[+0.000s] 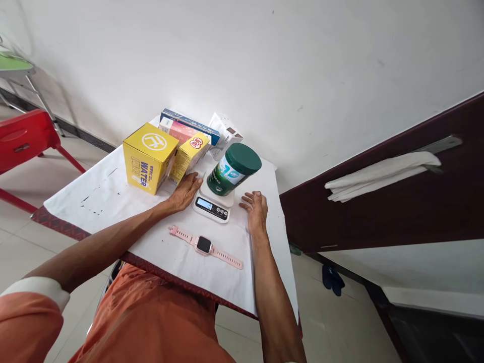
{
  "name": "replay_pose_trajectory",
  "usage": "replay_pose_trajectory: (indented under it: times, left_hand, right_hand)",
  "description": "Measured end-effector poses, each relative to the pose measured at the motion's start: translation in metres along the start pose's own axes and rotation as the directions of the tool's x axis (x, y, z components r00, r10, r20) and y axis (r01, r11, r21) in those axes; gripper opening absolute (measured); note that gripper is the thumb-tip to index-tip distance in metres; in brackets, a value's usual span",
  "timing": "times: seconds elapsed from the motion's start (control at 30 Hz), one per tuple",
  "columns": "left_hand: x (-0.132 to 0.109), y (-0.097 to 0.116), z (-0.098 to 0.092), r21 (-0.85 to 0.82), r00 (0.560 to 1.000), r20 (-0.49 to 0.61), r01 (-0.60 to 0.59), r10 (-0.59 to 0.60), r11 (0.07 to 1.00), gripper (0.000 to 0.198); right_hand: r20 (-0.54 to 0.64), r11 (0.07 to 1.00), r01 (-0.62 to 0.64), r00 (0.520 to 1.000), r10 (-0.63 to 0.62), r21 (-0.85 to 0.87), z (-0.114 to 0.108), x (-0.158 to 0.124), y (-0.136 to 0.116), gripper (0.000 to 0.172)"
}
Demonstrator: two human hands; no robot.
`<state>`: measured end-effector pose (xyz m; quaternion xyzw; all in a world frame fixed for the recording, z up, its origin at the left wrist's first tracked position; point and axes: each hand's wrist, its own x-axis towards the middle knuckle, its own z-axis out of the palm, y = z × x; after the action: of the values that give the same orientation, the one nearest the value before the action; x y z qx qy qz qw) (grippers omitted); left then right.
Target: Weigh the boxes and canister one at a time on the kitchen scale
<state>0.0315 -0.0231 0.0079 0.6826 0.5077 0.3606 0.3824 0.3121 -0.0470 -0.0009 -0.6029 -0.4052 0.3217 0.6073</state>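
Observation:
A green canister [223, 177] with a dark green lid stands on a white digital kitchen scale [212, 207], whose display is lit. My left hand [184, 192] rests on the table just left of the scale, fingers loosely extended and nothing in them. To the right of the scale lies my right hand [257, 210], its fingers apart and free of any object. Both hands are apart from the canister. Nearer to me, a pink smartwatch [204, 245] lies flat with its strap spread out.
A large yellow box [145, 156], a smaller yellow box [185, 160], a long blue box [189, 123] and a white box [224, 132] stand at the back of the white-covered table [94, 201], near the wall. A red chair [28, 138] is at the left.

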Motion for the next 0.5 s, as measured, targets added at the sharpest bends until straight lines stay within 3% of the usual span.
replay_pose_trajectory:
  times: [0.07,0.17,0.27,0.4,0.5]
  left_hand:
    - [-0.001,0.000,0.000,-0.011,1.000,-0.008,-0.009,0.009,1.000,0.053]
    - [0.000,-0.003,0.002,-0.038,0.999,-0.041,-0.033,0.031,0.999,0.052]
    - [0.001,-0.005,0.003,-0.051,0.998,-0.059,-0.041,0.038,0.998,0.053]
    - [0.002,-0.006,0.004,-0.060,0.999,-0.025,-0.050,0.049,0.997,0.056]
    - [0.002,-0.008,0.005,-0.075,0.999,-0.004,-0.039,0.038,0.996,0.060]
  right_hand:
    - [0.049,0.993,0.116,0.992,-0.115,-0.029,0.004,0.005,-0.022,0.091]
    - [0.133,0.932,0.329,0.941,-0.311,-0.149,0.020,0.015,-0.065,0.111]
    - [0.241,0.847,0.406,0.910,-0.339,-0.343,0.044,0.023,-0.104,0.122]
    - [0.303,0.757,0.415,0.906,-0.295,-0.505,0.067,0.025,-0.126,0.108]
    - [0.288,0.708,0.418,0.908,-0.304,-0.570,0.061,0.035,-0.127,0.093]
